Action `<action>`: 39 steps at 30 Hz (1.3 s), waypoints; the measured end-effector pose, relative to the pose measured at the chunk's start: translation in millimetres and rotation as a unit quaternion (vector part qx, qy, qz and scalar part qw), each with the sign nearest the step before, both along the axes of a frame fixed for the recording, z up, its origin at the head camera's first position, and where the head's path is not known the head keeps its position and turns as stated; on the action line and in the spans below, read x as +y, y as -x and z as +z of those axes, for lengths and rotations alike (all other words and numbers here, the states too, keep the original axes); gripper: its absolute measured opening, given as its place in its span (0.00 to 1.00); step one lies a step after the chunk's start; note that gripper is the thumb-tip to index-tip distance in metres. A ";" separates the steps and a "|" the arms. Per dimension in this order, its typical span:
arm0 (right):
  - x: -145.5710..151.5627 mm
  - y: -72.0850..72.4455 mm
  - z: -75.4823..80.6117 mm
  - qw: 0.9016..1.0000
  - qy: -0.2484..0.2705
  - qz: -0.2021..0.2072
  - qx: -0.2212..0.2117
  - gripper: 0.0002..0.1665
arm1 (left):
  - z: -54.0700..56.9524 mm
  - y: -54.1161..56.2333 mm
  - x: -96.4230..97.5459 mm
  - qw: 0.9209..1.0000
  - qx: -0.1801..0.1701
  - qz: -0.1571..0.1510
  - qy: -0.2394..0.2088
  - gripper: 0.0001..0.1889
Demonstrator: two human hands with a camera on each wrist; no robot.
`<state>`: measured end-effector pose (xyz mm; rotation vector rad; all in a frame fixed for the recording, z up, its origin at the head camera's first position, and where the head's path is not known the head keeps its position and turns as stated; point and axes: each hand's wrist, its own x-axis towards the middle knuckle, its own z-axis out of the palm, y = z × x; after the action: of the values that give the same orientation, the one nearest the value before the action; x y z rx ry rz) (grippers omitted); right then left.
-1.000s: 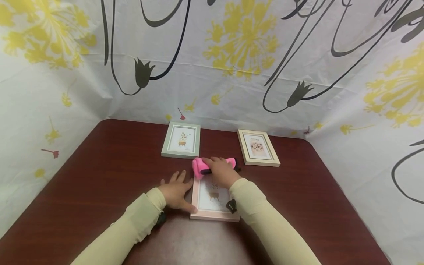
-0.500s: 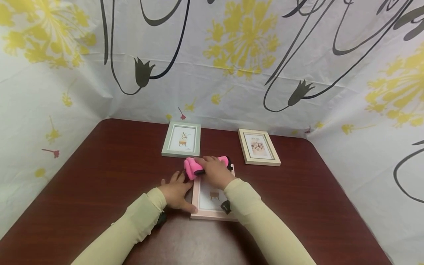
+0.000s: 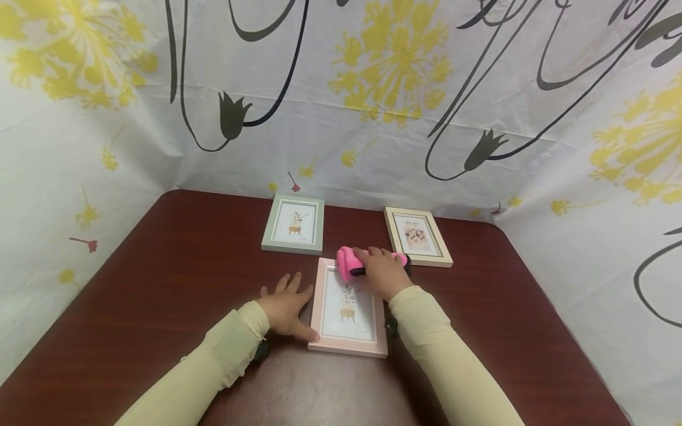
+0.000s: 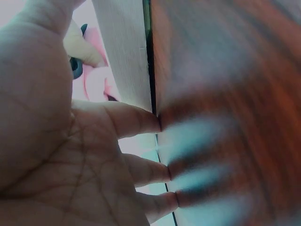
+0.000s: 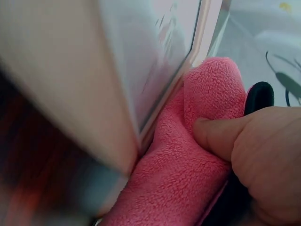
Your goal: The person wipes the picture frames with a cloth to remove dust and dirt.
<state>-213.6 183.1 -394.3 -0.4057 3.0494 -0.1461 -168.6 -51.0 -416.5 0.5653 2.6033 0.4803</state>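
Observation:
A pink-edged picture frame (image 3: 348, 347) with a potted-plant print lies flat on the table in the head view. Spread beside its left side is my left hand (image 3: 286, 307), fingers straight and fingertips on the tabletop, thumb at the frame's lower left corner. My right hand (image 3: 386, 273) grips a fluffy pink cloth (image 3: 347, 264) with dark trim over the frame's top edge. In the right wrist view, the thumb presses into the pink cloth (image 5: 183, 155), which lies against the frame's border (image 5: 202, 35). The frame's upper right corner is hidden under the right hand.
Behind lie two more picture frames: a pale green one (image 3: 269, 236) at back left and a cream one (image 3: 391, 234) at back right, close to the cloth. The dark red-brown table (image 3: 213, 248) ends at a white patterned fabric sheet (image 3: 298, 130).
The right hand with the cloth moved a little left along the frame's top, then right to its upper right corner, uncovering the upper left corner and print. The left hand stayed in place.

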 end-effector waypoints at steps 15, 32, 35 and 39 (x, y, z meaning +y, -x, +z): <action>-31.8 -5.9 -0.3 0.999 0.019 0.038 -0.021 0.34 | 0.3 0.1 -0.6 1.000 0.004 -0.008 0.008 0.55; -42.2 -11.2 0.3 0.999 -0.017 0.040 -0.002 0.36 | 0.7 0.9 0.1 1.000 0.006 -0.006 0.000 0.55; -31.1 -10.0 0.7 0.999 -0.023 0.026 0.004 0.38 | -0.9 0.9 0.5 1.000 0.004 -0.004 -0.001 0.56; -12.6 -6.0 -0.1 0.999 -0.032 0.005 0.020 0.33 | -1.8 0.7 0.9 1.000 0.006 -0.002 -0.002 0.56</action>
<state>-207.7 170.5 -394.3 -0.4232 3.0809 -0.0413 -169.3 -50.1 -418.3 0.5753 2.6124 0.4833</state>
